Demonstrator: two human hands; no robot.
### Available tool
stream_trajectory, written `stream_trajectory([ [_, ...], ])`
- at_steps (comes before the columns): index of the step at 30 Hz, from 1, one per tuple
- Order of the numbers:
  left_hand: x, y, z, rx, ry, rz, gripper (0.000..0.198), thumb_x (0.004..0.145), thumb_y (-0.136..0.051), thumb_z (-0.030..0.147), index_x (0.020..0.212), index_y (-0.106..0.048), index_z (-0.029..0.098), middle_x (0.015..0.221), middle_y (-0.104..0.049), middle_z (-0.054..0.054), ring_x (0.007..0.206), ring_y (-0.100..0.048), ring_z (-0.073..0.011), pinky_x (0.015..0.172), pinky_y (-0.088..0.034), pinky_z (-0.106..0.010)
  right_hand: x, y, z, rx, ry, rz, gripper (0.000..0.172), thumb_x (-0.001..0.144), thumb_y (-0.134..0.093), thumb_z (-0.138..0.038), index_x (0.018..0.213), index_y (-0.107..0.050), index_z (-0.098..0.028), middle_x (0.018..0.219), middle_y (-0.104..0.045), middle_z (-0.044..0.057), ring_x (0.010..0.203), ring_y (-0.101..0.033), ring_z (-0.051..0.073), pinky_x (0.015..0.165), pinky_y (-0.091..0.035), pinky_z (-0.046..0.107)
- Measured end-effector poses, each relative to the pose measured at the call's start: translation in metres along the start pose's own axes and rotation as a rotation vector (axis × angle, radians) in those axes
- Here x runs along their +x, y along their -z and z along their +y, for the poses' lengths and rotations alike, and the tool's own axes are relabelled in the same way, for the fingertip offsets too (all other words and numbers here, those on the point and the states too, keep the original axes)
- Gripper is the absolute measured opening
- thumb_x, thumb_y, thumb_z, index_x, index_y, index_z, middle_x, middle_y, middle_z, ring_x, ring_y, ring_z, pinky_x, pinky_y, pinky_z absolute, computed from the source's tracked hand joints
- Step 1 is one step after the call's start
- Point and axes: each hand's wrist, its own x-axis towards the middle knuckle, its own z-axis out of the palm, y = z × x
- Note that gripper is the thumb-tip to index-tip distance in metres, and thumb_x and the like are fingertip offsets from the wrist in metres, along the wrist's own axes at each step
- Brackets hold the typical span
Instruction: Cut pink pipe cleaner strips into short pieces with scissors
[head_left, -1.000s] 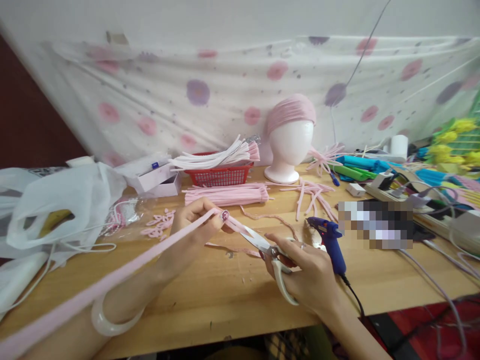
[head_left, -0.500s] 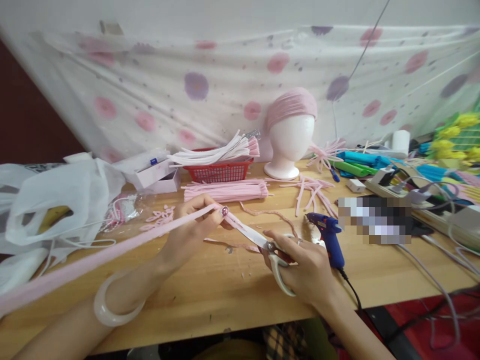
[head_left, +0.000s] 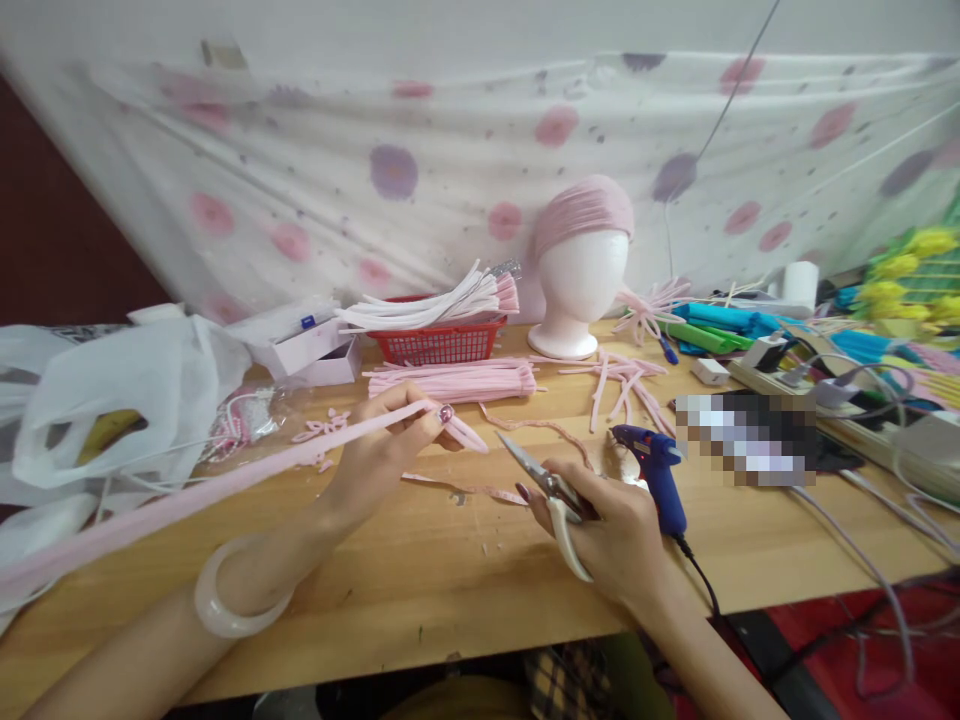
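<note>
Wooden tabletop (head_left: 450,600) fills the lower view, with a spotted cloth hung behind it. We hold a long pink strip (head_left: 225,487) just above the wood at centre left. Its long axis climbs from the lower left edge of the view up towards the right, and its short free end points right and slightly down. Our left hand (head_left: 390,445) pinches the strip between thumb and fingertips close to that end. The strip's other end is cut off by the edge of the view.

Near the tip but apart from it, the scissors (head_left: 534,470) aim their blades up and left at the strip. The blades look nearly pressed together. Our right hand (head_left: 607,530) is curled tight round the handles and hides most of them; one white loop shows below the fingers. A pale bangle (head_left: 232,600) sits on our left wrist.

Just behind the right hand lies a blue glue gun (head_left: 660,475). Farther back are a bundle of pink strips (head_left: 450,382), a red basket (head_left: 439,345) and a foam head (head_left: 581,290). Beside the glue gun, a pixelated patch (head_left: 750,440) cannot be made out.
</note>
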Motion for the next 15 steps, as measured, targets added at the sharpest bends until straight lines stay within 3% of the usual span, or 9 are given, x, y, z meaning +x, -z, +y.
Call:
stream_trajectory([
  [5, 0.001, 0.002, -0.008, -0.059, -0.003, 0.006, 0.016, 0.083, -0.065, 0.026, 0.070, -0.060, 0.018, 0.073, -0.074, -0.003, 0.077, -0.071, -0.0194, 0.073, -0.053, -0.030, 0.004, 0.004, -0.005, 0.178, -0.192, -0.092, 0.035, 0.076, -0.074, -0.040, 0.102, -0.061, -0.019, 0.057, -0.055, -0.005, 0.046, -0.049, 0.011, 0.045, -0.037, 0.021],
  [10, 0.002, -0.005, -0.007, -0.207, 0.111, -0.053, 0.015, 0.079, -0.068, 0.026, 0.070, -0.065, 0.015, 0.072, -0.075, -0.005, 0.069, -0.070, -0.0159, 0.068, -0.054, -0.025, 0.006, 0.006, -0.005, 0.374, -0.334, -0.213, 0.024, 0.087, -0.061, -0.039, 0.101, -0.058, -0.020, 0.064, -0.054, -0.003, 0.058, -0.053, 0.014, 0.053, -0.042, 0.022],
  [15, 0.001, -0.010, -0.007, -0.384, 0.345, -0.093, 0.013, 0.071, -0.072, 0.024, 0.067, -0.067, 0.013, 0.065, -0.075, -0.006, 0.054, -0.067, -0.0117, 0.057, -0.055, -0.020, 0.007, 0.011, -0.007, 0.436, -0.321, -0.268, 0.027, 0.083, -0.066, -0.036, 0.104, -0.061, -0.019, 0.062, -0.049, -0.004, 0.056, -0.046, 0.012, 0.053, -0.039, 0.023],
])
